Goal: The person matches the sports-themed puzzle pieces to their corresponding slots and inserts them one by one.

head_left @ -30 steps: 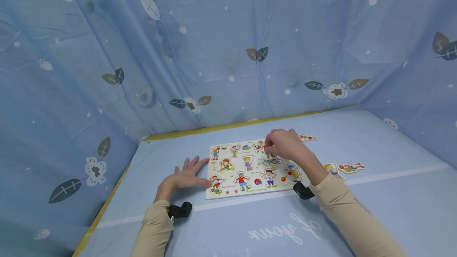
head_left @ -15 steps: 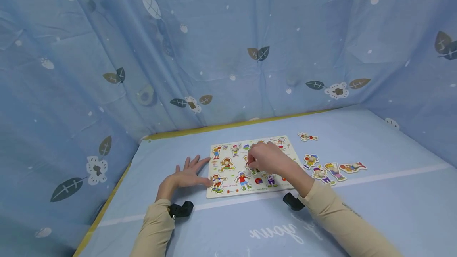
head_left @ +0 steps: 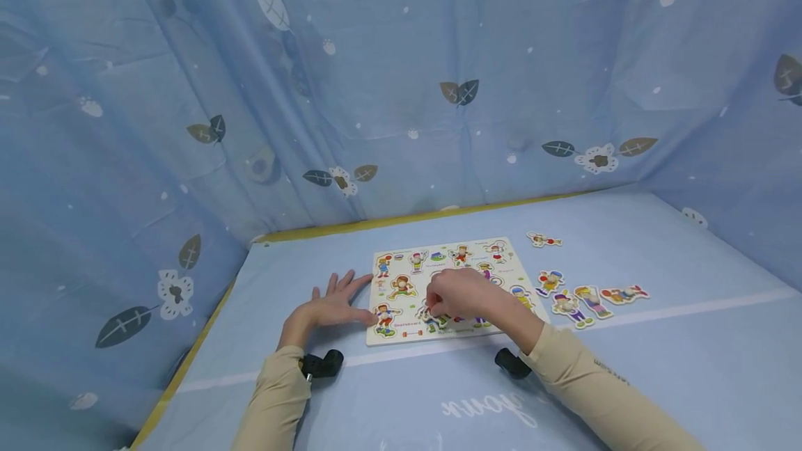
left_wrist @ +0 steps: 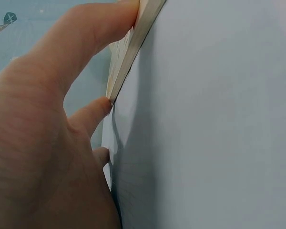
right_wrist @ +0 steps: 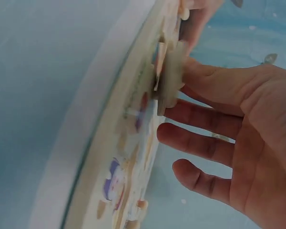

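Your hands at the flat wooden picture puzzle board point(head_left: 401, 277)

Your left hand point(head_left: 332, 308) lies flat, fingers spread, touching the board's left edge on the blue-covered bench point(head_left: 658, 367); your right hand point(head_left: 460, 294) pinches a cut-out figure piece point(right_wrist: 169, 78) just above the board's front row, directly beneath its fingers.

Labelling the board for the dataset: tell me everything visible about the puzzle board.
The board is a pale, wood-looking rectangle lying flat on the blue table. Its face shows cartoon sports figures with small captions; most figure pieces sit in place. The left hand lies flat with its fingers against the left edge. The right hand pinches a piece over its near middle. Five loose pieces lie on the table to its right.
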A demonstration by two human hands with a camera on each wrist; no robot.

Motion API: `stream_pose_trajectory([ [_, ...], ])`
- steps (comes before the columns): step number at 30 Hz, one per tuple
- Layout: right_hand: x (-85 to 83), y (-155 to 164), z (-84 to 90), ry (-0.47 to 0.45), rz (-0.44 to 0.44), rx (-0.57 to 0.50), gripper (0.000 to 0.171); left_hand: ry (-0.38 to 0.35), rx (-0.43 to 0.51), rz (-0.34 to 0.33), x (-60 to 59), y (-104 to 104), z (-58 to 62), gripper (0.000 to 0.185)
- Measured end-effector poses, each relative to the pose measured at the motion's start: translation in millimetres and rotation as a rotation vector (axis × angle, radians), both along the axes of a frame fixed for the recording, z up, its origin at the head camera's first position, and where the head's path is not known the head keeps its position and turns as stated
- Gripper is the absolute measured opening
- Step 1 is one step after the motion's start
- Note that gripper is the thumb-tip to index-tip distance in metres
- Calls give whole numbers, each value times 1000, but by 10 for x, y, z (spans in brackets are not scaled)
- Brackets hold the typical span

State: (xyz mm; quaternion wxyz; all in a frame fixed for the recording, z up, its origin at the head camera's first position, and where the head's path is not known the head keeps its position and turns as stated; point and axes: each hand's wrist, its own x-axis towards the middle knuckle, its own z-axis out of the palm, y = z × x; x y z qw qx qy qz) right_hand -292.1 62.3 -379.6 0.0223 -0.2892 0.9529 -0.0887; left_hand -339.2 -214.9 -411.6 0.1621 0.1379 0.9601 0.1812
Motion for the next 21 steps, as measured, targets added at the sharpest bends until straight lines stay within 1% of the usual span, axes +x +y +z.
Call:
stream_pose_trajectory([
  [2, 7, 9, 6, -15, 6, 8, 1, -3, 2, 0, 6, 2, 5, 103],
  [4, 20, 20, 37, -66, 6, 11, 10, -4, -1, -2, 5, -1, 7, 103],
  [6, 32, 25, 71, -114, 8, 19, 23, -5, -3, -2, -1, -15, 7, 104],
  [8, 47, 39, 107, -140, 16, 36, 32, -2, -3, -4, -14, -13, 16, 103],
  [9, 54, 40, 119, -146, 25, 45, 33, 0, -4, -2, -17, -14, 21, 103],
  [11, 64, 33, 122, -123, 44, 65, 33, 5, -9, 1, -24, -24, 20, 103],
  [14, 82, 11, 109, -74, 73, 80, 21, 17, -7, 2, -31, -34, 2, 104],
  [15, 88, 4, 100, -61, 80, 80, 19, 19, -4, 2, -33, -36, -7, 104],
  [19, 115, -13, 75, -22, 85, 79, 23, 26, -4, 1, -40, -27, -47, 104],
  [21, 126, -16, 63, -11, 84, 73, 19, 28, -4, 3, -41, -16, -58, 104],
])
